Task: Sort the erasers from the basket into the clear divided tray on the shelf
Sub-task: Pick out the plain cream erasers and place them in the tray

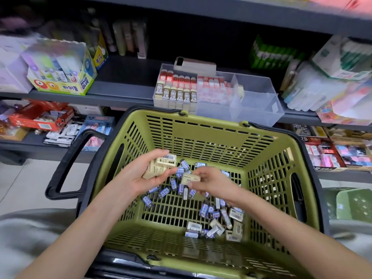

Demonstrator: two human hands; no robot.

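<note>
Basket (pixel 201 125): green, with holes, right in front of me; I use it as my landmark.
Left hand (pixel 138 178): over the left side of the basket, curled around a small stack of cream erasers (pixel 161 165).
Right hand (pixel 213 183): over the middle of the basket, just beside my left hand, fingertips pinching one cream eraser (pixel 190 178).
Loose erasers (pixel 213 212): on the basket floor, many small blue ones in the middle and some cream ones near the right front corner.
Tray (pixel 255 97): clear, on the shelf just behind the basket; its left parts are full of rows, its right part looks almost bare.
How they feel: I think they are light, a bit squishy, and not easy to break. The paper sleeves may be slippery.
Where to hold: I would pinch each one on its two long flat sides.
Careful: my stack could slide apart, so I should keep my left fingers snug.
</note>
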